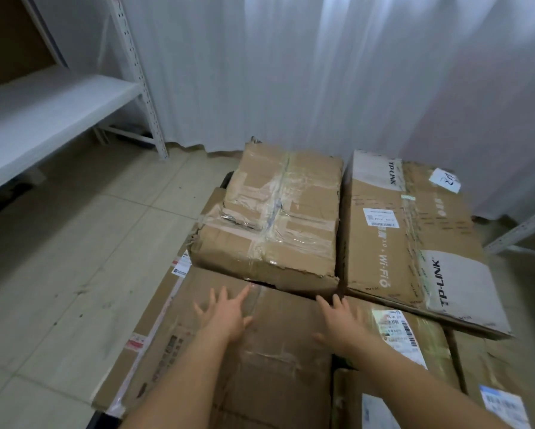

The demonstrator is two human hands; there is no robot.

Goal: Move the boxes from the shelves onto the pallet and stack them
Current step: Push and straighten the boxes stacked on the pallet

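Observation:
Several cardboard boxes lie stacked on a low dark pallet (228, 177), mostly hidden beneath them. My left hand (226, 314) reaches out with fingers spread over the top of the large near box (260, 366). My right hand (340, 320) is spread too, over the seam between that box and the labelled box (414, 345) to its right. Just beyond my fingertips sits a crumpled, heavily taped box (275, 218). Beside it lies a TP-LINK box (414, 236). Whether my palms touch the cardboard is unclear.
A white metal shelf (43, 113) stands at the left with its upright (142, 82) near the curtain. A white curtain (322, 72) hangs behind the stack. Another rack's foot (526, 230) shows at the right. Tiled floor (74, 258) lies left of the boxes.

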